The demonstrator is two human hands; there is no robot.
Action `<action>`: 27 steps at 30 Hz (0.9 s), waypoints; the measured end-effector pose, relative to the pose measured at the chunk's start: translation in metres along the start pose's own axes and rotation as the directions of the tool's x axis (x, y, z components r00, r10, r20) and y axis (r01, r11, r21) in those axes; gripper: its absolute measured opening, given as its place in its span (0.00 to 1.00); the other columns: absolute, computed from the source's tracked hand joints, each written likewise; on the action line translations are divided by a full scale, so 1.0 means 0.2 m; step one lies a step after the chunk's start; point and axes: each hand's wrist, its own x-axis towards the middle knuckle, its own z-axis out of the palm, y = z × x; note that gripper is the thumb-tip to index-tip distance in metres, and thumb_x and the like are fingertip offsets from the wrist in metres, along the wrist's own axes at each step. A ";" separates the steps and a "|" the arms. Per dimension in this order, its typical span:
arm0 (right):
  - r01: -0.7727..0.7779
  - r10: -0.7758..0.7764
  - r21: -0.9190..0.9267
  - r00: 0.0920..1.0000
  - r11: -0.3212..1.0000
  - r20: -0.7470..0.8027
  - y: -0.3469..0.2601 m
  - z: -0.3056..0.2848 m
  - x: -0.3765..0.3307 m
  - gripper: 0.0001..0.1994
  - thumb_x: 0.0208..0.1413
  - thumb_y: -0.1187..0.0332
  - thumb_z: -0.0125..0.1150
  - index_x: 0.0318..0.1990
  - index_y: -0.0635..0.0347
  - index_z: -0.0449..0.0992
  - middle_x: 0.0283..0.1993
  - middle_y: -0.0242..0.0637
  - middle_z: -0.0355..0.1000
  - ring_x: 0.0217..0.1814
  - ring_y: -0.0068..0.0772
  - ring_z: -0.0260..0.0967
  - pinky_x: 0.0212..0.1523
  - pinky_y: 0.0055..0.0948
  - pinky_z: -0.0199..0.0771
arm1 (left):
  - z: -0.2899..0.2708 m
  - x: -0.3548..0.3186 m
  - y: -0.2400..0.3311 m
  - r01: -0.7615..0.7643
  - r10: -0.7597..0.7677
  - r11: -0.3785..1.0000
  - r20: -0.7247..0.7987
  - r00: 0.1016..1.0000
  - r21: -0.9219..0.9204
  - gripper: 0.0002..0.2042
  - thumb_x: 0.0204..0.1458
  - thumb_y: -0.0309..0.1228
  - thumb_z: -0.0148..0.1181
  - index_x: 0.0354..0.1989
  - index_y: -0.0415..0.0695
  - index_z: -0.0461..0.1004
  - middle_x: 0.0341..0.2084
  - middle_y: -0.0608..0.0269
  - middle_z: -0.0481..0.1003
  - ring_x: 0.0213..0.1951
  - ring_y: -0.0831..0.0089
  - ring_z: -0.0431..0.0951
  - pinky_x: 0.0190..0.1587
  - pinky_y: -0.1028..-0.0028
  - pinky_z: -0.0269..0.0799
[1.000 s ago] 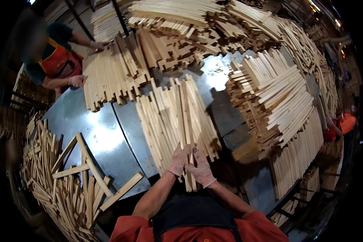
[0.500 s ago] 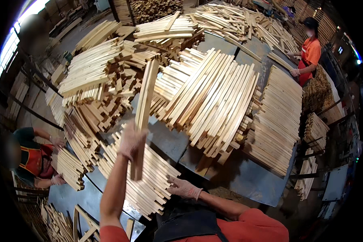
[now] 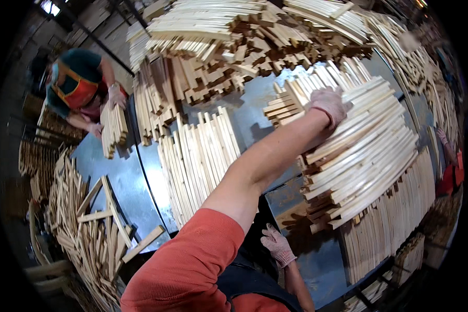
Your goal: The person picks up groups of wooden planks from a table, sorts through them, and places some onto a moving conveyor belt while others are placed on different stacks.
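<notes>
My left hand (image 3: pixel 330 105), in a pale glove, lies on top of the stack of wooden strips (image 3: pixel 366 148) right of the middle, its fingers apart over the strips near the far end. My left arm stretches across the picture to reach it. Low in front of my body, my right hand (image 3: pixel 278 247) hangs gloved beside the table edge, fingers spread and holding nothing. Left of my left forearm, a flatter layer of pale strips (image 3: pixel 197 161) lies side by side on the metal table (image 3: pixel 255 104).
At the left, a co-worker (image 3: pixel 80 86) in a red apron grips a small bundle of strips (image 3: pixel 114 127). Piled wood (image 3: pixel 208 67) covers the far side. Loose offcuts and a frame-like wooden piece (image 3: pixel 101 213) lie near left. Another worker's red clothing (image 3: pixel 450 174) shows far right.
The strip piece my left hand held upright has left its grip, and that hand has moved right onto the stack. My right hand has come off the flat layer. The view has turned left.
</notes>
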 end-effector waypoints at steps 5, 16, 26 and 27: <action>-0.049 0.057 -0.107 0.996 0.993 0.071 -0.08 -0.02 0.16 0.43 0.67 0.60 0.68 0.82 0.67 0.53 0.75 0.54 0.67 0.75 0.41 0.68 0.73 0.35 0.67 | -0.03 -0.49 -0.22 -0.275 0.137 0.942 -0.530 0.837 -0.191 0.29 0.64 0.45 0.61 0.64 0.33 0.72 0.57 0.41 0.78 0.62 0.47 0.77 0.69 0.54 0.66; 0.086 0.025 -0.488 0.976 0.869 0.216 -0.06 0.17 0.53 0.29 0.68 0.62 0.66 0.74 0.57 0.70 0.67 0.45 0.77 0.67 0.41 0.75 0.66 0.34 0.74 | 0.53 -2.26 -1.63 0.677 -0.827 0.562 -0.348 0.442 -0.476 0.29 0.67 0.46 0.62 0.68 0.37 0.74 0.63 0.41 0.76 0.65 0.48 0.77 0.70 0.59 0.70; 0.330 -0.517 -0.511 0.809 0.794 -0.281 -0.36 0.17 1.35 0.34 0.67 0.66 0.67 0.77 0.65 0.64 0.78 0.51 0.67 0.78 0.45 0.66 0.74 0.41 0.66 | 0.70 -2.81 -2.28 0.826 -0.773 0.556 -0.421 0.474 -0.090 0.35 0.63 0.49 0.63 0.74 0.41 0.67 0.74 0.37 0.62 0.75 0.38 0.59 0.77 0.43 0.51; 0.227 -0.466 -0.565 0.823 0.794 -0.324 -0.45 0.21 1.37 0.33 0.68 0.66 0.67 0.77 0.65 0.64 0.78 0.51 0.67 0.78 0.45 0.66 0.74 0.41 0.66 | 0.69 -2.77 -2.29 0.799 -0.733 0.598 -0.452 0.509 -0.070 0.35 0.62 0.49 0.64 0.73 0.41 0.68 0.74 0.37 0.62 0.75 0.38 0.59 0.78 0.43 0.50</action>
